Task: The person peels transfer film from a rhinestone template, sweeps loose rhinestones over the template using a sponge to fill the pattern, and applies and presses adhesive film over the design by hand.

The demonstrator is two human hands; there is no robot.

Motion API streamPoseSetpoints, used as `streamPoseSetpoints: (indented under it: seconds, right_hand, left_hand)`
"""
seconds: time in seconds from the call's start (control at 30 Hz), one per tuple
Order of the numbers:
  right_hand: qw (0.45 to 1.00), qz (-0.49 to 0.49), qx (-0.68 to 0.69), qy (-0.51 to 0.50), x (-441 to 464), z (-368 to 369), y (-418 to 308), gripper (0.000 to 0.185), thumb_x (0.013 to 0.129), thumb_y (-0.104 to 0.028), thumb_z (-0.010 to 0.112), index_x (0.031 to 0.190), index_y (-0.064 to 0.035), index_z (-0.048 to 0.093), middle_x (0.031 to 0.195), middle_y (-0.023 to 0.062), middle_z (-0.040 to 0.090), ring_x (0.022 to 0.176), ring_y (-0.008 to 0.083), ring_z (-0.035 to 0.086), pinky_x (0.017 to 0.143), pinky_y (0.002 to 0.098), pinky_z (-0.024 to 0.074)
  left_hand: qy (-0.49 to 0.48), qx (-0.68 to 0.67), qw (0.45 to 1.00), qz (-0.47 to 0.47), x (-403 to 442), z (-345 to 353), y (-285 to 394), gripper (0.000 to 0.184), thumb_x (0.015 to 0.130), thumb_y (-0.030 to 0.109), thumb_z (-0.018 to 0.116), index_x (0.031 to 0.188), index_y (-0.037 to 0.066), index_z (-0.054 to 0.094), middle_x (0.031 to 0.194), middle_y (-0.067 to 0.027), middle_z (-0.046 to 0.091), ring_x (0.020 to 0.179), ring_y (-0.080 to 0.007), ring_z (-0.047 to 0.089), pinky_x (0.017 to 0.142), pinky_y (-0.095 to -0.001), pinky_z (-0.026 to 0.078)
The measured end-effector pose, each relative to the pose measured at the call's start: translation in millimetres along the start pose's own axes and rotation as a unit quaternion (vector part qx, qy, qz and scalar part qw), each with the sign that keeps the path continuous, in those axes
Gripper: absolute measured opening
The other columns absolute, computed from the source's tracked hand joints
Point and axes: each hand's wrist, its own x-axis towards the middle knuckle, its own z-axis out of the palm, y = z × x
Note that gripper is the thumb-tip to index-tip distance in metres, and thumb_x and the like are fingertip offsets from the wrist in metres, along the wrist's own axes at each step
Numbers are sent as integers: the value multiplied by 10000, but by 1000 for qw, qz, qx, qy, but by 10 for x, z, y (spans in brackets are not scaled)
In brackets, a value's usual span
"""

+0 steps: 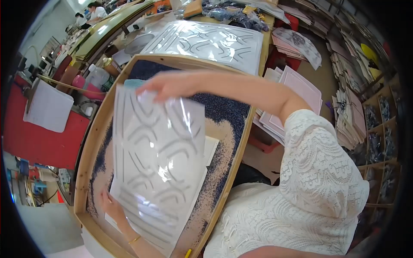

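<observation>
A clear plastic sheet (159, 150) printed with grey curved lines lies tilted over a shallow wooden tray (79, 172). My right hand (172, 85), smeared a little by motion, reaches across from the right and grips the sheet's far edge near its corner. At the near left edge, my left hand (113, 208) has its fingers curled at the sheet's border. White paper (211, 150) shows under the sheet. Dark blue grains (226, 109) are spread over the tray floor. A light blue cloth or sponge (132, 83) is partly hidden behind my right hand.
More patterned plastic sheets (206, 41) lie beyond the tray. Bottles (97, 76) stand to its left, near a red surface (47, 124) with white paper. Stacked cards (297, 88) and shelves (383, 129) are at the right. Other people (95, 13) work far back.
</observation>
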Motion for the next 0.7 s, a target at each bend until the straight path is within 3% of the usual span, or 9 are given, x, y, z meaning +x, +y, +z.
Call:
streamPoseSetpoints:
  seconds: [0.07,0.1,0.13,0.2,0.3,0.43,0.5,0.6,0.7]
  right_hand:
    - [990,5,129,50,-108,-552,95,636,911,-90,628,1526,-68,471,1540,112,500,1432,214,417,1207,359,294]
    - [990,53,105,82,-253,-902,55,646,903,-91,646,1527,-95,480,1531,80,513,1422,195,426,1205,342,296]
    - [988,69,69,116,-405,-1229,100,638,912,-63,649,1526,-107,482,1508,42,537,1363,174,494,1158,311,380]
    - [949,107,185,233,-785,-1719,300,595,934,-10,634,1509,-74,492,1443,78,579,1146,142,650,995,256,542]
    - [900,98,200,374,-1559,-2340,1167,587,948,-27,644,1510,-41,473,1382,90,611,1137,147,651,992,288,537]
    - [775,92,239,578,-2147,-2152,1764,619,958,13,625,1533,11,398,1366,104,613,1131,162,641,961,294,521]
    - [780,97,225,575,-2377,-2006,1941,655,937,60,624,1536,52,358,1409,150,575,1168,191,614,987,329,511]
    - [736,133,220,626,-2523,-1866,2192,659,937,75,609,1537,66,337,1404,158,578,1167,192,615,985,326,511]
    - [758,160,132,618,-2567,-1833,2274,682,907,2,683,1513,66,376,1425,188,573,1261,251,581,1034,359,484]
  left_hand:
    - [1,29,1000,-2,-25,-280,32,310,949,-56,570,1240,-16,671,1166,-195,628,1087,-367,612,931,-430,490]
    - [-9,35,999,-5,-38,-436,64,300,960,-51,565,1238,-20,671,1168,-196,629,1092,-367,612,932,-433,489]
    - [-23,42,999,-7,-81,-558,55,289,970,-47,560,1237,-23,671,1171,-197,629,1096,-368,612,932,-435,488]
    - [-29,41,999,3,-251,-705,-164,290,959,-53,572,1230,-35,671,1175,-198,629,1086,-369,615,929,-437,492]
    - [-52,28,998,-15,-481,-896,-330,277,948,-57,579,1207,-52,677,1178,-200,629,1081,-372,616,924,-438,497]
    - [-64,13,997,-45,-741,-998,-353,260,963,-29,551,1189,-62,676,1121,-192,620,1031,-361,614,906,-427,492]
    - [-79,27,995,-47,-777,-1069,-221,256,962,-27,552,1181,-63,679,1110,-190,621,1023,-358,615,899,-424,494]
    - [-91,28,995,-39,-797,-1078,-145,256,960,-23,556,1180,-64,679,1108,-189,621,1019,-351,617,895,-419,497]
    - [-98,26,994,-42,-838,-1090,-132,257,957,-26,560,1181,-66,679,1111,-185,623,1020,-347,618,896,-415,500]
